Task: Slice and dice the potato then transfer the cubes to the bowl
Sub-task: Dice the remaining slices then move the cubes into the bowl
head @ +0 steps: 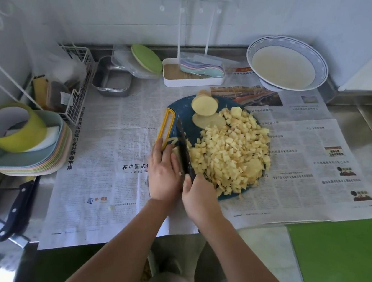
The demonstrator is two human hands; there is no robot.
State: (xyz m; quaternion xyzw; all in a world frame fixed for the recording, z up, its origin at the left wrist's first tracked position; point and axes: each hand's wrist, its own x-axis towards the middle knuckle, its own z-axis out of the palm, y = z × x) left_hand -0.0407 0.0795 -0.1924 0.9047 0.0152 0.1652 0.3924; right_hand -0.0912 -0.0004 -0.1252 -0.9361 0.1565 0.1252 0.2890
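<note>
The newspaper (112, 145) covered the counter across the middle of the frame. On it, at centre, lay the blue cutting board (182, 109), its yellow handle slot on the left edge. The bowl (323, 67) stood at upper right, well apart from the board, and already held something pale that could not be identified.

The pile of potato cubes (229, 151) filled the right and lower part of the board. None of these cubes appeared to have reached the bowl.

The left hand (163, 173) lay at the board's lower left. Its fingers were extended, not curled, and pressed down on the uncut potato piece (176, 151). The right hand (198, 197) sat just beside it, lower centre, with fingers wrapped round the handle of the knife (183, 145).

The blade's long axis ran from the right hand up and slightly left across the board. The uncut piece lay directly left of the blade, touching or nearly touching it; the cubes lay directly right.

A half potato (204, 105) and a flat slice (209, 121) waited at the board's upper edge.

Judgement: dicing was well advanced but not complete. The next cut depended on the narrow gap between the blade and the left fingertips.
</note>
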